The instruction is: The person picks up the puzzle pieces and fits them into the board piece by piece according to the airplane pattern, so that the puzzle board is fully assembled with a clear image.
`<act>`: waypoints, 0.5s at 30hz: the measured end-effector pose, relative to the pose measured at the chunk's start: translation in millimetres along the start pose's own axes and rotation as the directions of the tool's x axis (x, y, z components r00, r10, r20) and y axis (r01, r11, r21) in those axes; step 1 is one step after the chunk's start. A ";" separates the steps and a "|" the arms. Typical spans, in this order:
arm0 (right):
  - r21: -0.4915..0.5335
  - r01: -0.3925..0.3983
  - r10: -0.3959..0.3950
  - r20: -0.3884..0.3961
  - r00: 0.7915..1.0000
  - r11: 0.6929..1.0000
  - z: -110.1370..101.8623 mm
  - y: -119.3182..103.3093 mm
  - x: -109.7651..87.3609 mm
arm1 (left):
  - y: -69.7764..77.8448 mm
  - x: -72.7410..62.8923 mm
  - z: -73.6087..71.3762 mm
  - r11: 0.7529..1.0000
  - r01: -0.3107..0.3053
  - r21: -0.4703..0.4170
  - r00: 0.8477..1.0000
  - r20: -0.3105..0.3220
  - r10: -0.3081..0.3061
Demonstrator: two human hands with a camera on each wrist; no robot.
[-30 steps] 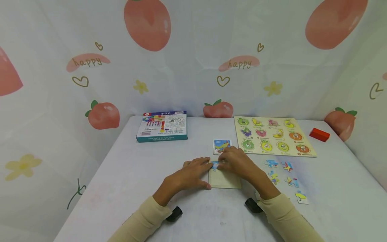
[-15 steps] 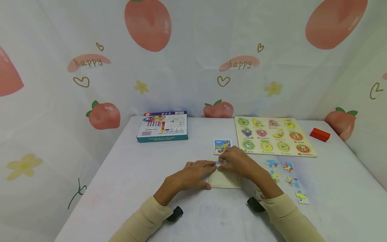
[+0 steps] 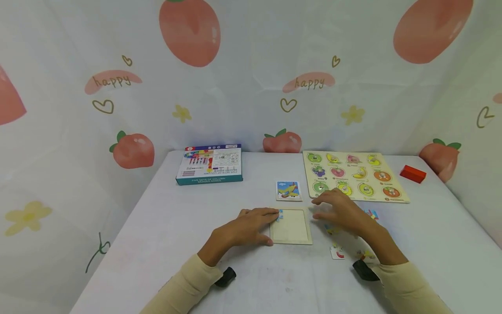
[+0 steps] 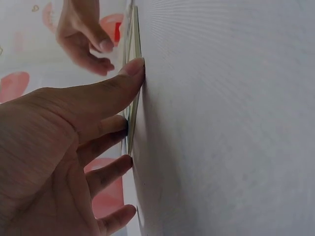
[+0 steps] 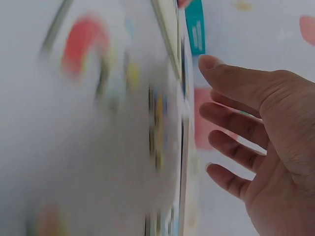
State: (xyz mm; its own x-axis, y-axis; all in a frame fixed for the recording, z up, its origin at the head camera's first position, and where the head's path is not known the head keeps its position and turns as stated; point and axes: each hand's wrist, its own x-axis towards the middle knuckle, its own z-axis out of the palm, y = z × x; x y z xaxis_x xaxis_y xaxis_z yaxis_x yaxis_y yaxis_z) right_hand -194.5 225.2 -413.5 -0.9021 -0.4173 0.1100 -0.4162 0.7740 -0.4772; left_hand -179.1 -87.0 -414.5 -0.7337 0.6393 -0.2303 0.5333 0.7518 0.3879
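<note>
A pale wooden puzzle tray (image 3: 293,232) lies flat on the table, with a light-blue jigsaw piece (image 3: 280,215) in its upper left corner. My left hand (image 3: 245,230) rests on the tray's left side, its index fingertip touching that piece. In the left wrist view its thumb (image 4: 132,69) lies against the tray's edge. To the right of the tray, my right hand (image 3: 345,213) hovers with loosely spread fingers and holds nothing. Beneath it lie loose jigsaw pieces (image 3: 337,251), partly covered by the hand and forearm; they are blurred in the right wrist view.
A small airplane picture card (image 3: 288,191) lies just behind the tray. Farther back are a fruit peg board (image 3: 357,176) at right and a teal-edged box (image 3: 210,165) at left. A red block (image 3: 413,174) sits near the right edge of the white table (image 3: 172,244).
My right hand has lifted off the tray's upper part and moved right, over the loose pieces. The blue piece shows in the tray's corner. My left hand stays nearly still.
</note>
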 end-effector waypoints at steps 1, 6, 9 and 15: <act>-0.001 -0.012 0.012 -0.004 1.000 1.000 -3.1 3.9 -3.7 | -0.1 -0.4 -0.2 1.000 -0.004 -0.002 1.000 -0.002 0.004; -0.012 -0.082 0.082 -0.004 0.997 0.997 -16.3 22.2 -20.7 | -0.2 -1.6 -1.2 1.000 -0.019 -0.012 1.000 -0.008 0.019; -0.025 -0.112 0.112 0.003 0.994 0.993 -22.1 31.5 -29.0 | 0.1 -1.3 -1.2 1.000 -0.019 -0.006 1.000 -0.007 0.019; -0.041 -0.163 0.163 0.003 0.987 0.986 -30.3 47.7 -40.3 | 0.0 -0.6 -0.7 1.000 -0.011 -0.005 1.000 -0.003 0.011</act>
State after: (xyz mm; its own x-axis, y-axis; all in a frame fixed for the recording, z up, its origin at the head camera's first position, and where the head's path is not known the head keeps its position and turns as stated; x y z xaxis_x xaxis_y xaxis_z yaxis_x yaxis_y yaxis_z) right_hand -181.4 293.3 -414.3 -0.9575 -0.2870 0.0286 -0.2684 0.8503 -0.4528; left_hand -179.0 -87.6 -413.7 -0.7290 0.6471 -0.2234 0.5394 0.7438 0.3947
